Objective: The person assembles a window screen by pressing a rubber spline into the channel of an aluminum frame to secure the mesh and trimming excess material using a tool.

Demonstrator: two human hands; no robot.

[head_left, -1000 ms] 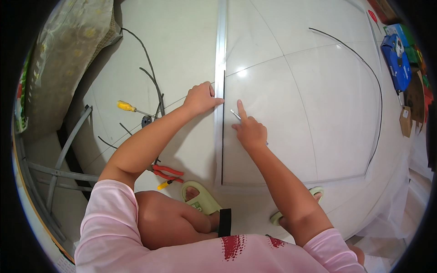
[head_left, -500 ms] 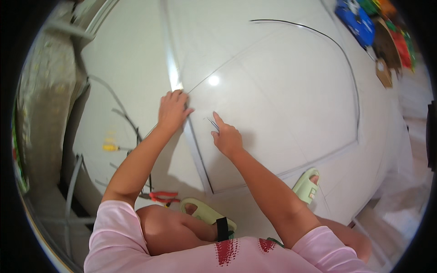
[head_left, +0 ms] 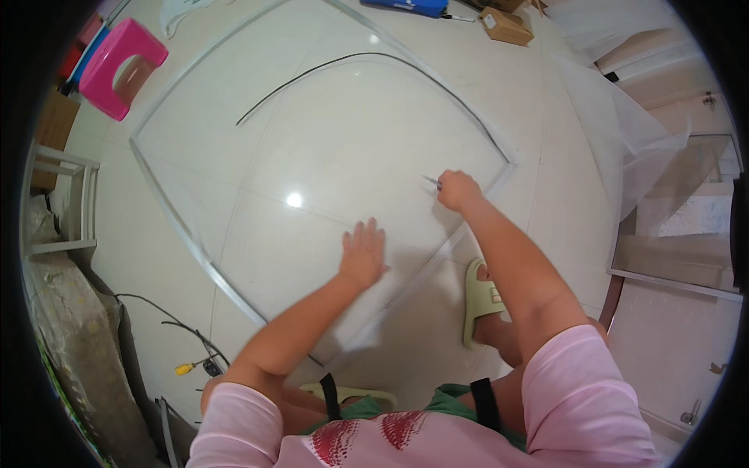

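Note:
A large frame with silvery metal bars [head_left: 212, 273] lies flat on the floor, and what fills it looks pale or see-through. My left hand [head_left: 363, 253] rests palm down inside the frame near its front corner, fingers spread, holding nothing. Farther right, my right hand [head_left: 459, 191] is closed around a thin metal tool with pointed, tweezer-like tips [head_left: 431, 181]. The tips point left, above the area inside the right-hand bar. A black cord [head_left: 355, 56] curves across the far part of the frame and reaches its right corner.
A pink stool [head_left: 117, 66] stands at the far left. Dark cables [head_left: 175, 320] and a yellow-handled tool [head_left: 185, 368] lie at near left. A small cardboard box [head_left: 505, 26] sits at far right, with plastic sheeting [head_left: 624, 140] along the right side. My slippers [head_left: 476, 304] are beside the frame.
My view has turned and shifted toward the right. The left hand has left the frame's left bar and lies flat inside; the right hand has moved right with the thin tool.

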